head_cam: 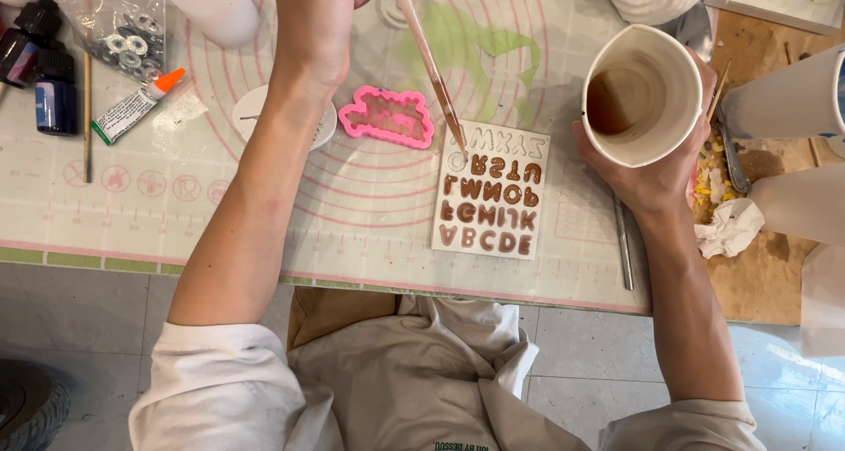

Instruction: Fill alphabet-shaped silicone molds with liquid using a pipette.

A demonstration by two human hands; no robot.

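From the head camera, the right hand (pixel 656 165) wraps its fingers around a white cup (pixel 641 95), just right of the letter mold (pixel 491 193). The left hand (pixel 317 11) pinches a stick (pixel 429 64) whose tip touches the mold's top corner. A pink mold (pixel 387 117) lies left of the letter mold.

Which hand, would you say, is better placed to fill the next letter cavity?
Probably left hand: its thin wooden stick meets the white letter mould; right hand grips the white paper cup.

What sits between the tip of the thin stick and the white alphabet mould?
Nothing visible. The thin stick in the left hand slants down with its tip at the white alphabet mould, by the top-left cavities. The pink silicone mould lies off to the side; the right hand holds the white paper cup apart.
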